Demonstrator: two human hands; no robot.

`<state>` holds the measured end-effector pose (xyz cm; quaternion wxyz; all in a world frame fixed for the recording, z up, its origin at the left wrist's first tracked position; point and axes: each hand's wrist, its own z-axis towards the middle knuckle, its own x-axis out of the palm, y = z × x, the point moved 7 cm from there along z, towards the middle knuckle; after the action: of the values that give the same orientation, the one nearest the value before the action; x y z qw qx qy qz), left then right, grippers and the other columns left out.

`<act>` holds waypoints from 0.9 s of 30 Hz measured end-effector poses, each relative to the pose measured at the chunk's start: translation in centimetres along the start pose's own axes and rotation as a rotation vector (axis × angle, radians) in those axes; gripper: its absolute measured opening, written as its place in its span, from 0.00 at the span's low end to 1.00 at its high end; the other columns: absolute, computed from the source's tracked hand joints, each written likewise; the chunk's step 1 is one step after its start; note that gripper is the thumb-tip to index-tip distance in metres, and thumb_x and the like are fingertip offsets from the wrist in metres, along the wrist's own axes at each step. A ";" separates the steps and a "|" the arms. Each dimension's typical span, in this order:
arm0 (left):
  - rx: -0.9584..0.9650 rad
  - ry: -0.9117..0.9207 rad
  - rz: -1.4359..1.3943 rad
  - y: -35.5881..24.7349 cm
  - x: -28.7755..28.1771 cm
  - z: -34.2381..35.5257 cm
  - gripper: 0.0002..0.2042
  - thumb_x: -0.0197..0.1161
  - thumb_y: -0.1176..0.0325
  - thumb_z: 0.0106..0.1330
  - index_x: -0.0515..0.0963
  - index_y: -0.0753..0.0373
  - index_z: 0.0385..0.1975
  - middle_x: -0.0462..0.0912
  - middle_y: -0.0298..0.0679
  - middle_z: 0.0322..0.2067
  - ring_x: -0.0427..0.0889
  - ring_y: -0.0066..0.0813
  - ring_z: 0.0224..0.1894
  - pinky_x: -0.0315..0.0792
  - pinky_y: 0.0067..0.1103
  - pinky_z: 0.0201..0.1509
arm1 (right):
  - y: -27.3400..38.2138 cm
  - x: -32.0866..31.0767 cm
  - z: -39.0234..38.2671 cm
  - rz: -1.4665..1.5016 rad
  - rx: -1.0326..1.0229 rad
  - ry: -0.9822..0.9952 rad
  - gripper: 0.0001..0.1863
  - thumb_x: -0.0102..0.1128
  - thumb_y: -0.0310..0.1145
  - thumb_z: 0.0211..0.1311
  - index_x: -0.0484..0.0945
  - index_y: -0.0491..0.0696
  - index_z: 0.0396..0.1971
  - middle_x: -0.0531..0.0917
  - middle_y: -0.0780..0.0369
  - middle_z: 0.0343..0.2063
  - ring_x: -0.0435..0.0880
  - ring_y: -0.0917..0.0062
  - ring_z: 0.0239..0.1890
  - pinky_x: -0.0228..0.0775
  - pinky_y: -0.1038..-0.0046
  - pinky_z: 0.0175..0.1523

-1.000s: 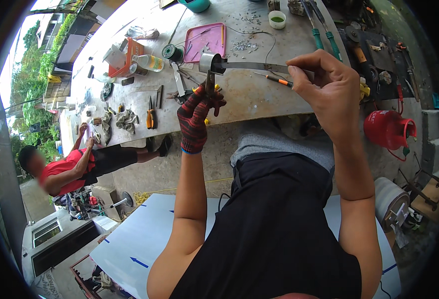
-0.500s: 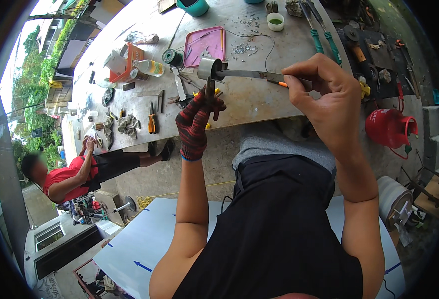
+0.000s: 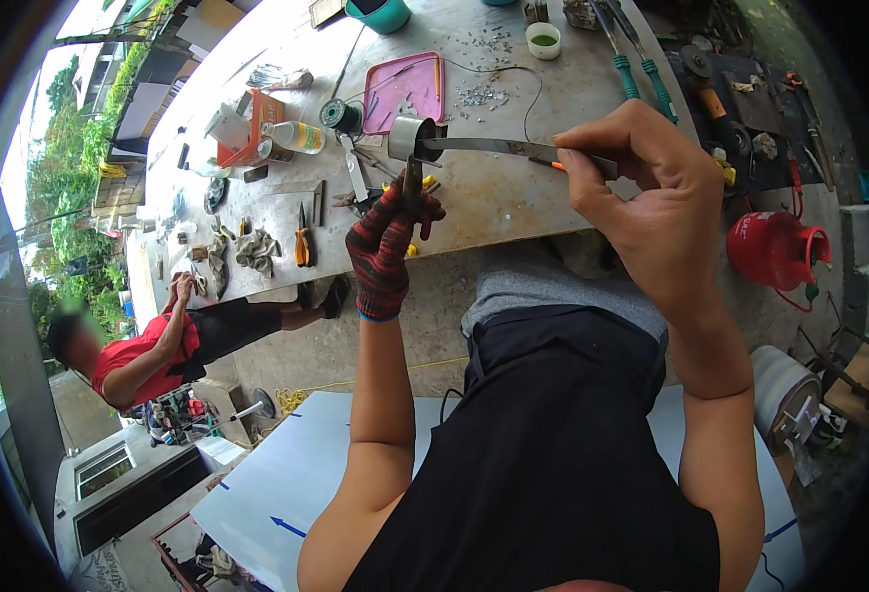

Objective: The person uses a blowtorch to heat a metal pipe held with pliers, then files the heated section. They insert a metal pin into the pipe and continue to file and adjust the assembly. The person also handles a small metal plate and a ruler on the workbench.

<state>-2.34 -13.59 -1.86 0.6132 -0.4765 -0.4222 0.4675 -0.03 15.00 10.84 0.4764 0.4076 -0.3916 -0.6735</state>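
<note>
My left hand point(image 3: 392, 237), in a red and black knit glove, is closed round a dark, narrow tool that looks like pliers point(image 3: 412, 180). At its upper end sits a short, shiny metal tube point(image 3: 407, 139), held above the table with its opening toward the right. My bare right hand point(image 3: 647, 187) pinches a long, thin flat file point(image 3: 494, 145) between thumb and fingers. The far end of the file reaches into the tube's opening; whether it touches the inner wall I cannot tell.
On the metal table point(image 3: 513, 202) lie a pink tray point(image 3: 380, 84), a wire spool point(image 3: 340, 114), orange-handled pliers point(image 3: 302, 247), an orange basket point(image 3: 263, 123) and metal bits. A red gas cylinder point(image 3: 765, 250) stands at right. Another person point(image 3: 144, 360) stands at the left.
The file and my right hand have shifted very slightly, with the file's end still in the tube. Both hands keep their grips.
</note>
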 end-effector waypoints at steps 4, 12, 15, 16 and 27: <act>0.011 0.015 0.010 -0.3 0.3 0.0 0.20 0.57 0.65 0.72 0.74 0.70 0.59 0.86 0.51 0.41 0.87 0.43 0.41 0.78 0.31 0.39 | -0.1 0.1 0.1 -0.023 -0.039 0.000 0.07 0.66 0.18 0.53 0.84 0.42 0.33 0.83 0.64 0.28 0.83 0.83 0.31 0.75 0.81 0.38; -0.026 0.002 0.017 -0.4 0.5 0.1 0.20 0.57 0.65 0.72 0.74 0.71 0.59 0.86 0.49 0.40 0.86 0.39 0.41 0.77 0.30 0.41 | 0.2 0.3 0.5 -0.053 -0.071 0.019 0.06 0.68 0.20 0.52 0.85 0.42 0.31 0.83 0.62 0.26 0.84 0.81 0.27 0.75 0.79 0.34; -0.054 -0.007 0.013 -0.5 0.7 0.1 0.20 0.58 0.66 0.72 0.74 0.71 0.59 0.86 0.48 0.39 0.85 0.35 0.40 0.77 0.28 0.43 | 0.2 0.3 0.5 -0.050 -0.072 0.032 0.06 0.68 0.20 0.52 0.85 0.42 0.31 0.82 0.62 0.26 0.84 0.81 0.27 0.75 0.80 0.34; -0.052 -0.006 0.025 -0.4 0.6 0.1 0.20 0.57 0.67 0.71 0.74 0.72 0.59 0.86 0.48 0.39 0.86 0.37 0.40 0.77 0.29 0.42 | 0.4 0.2 0.5 -0.056 -0.072 0.038 0.06 0.68 0.20 0.52 0.85 0.42 0.31 0.82 0.62 0.27 0.84 0.81 0.27 0.75 0.80 0.34; -0.042 0.002 -0.017 -0.1 0.5 0.0 0.21 0.58 0.64 0.71 0.73 0.72 0.58 0.86 0.49 0.40 0.87 0.41 0.41 0.78 0.31 0.41 | 0.3 0.1 0.4 -0.044 -0.056 0.038 0.06 0.66 0.17 0.53 0.85 0.41 0.31 0.81 0.64 0.27 0.82 0.84 0.29 0.73 0.82 0.36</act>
<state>-2.22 -13.08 -1.72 0.6075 -0.4864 -0.4352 0.4528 -0.33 14.91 11.24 0.4800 0.4154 -0.3545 -0.6866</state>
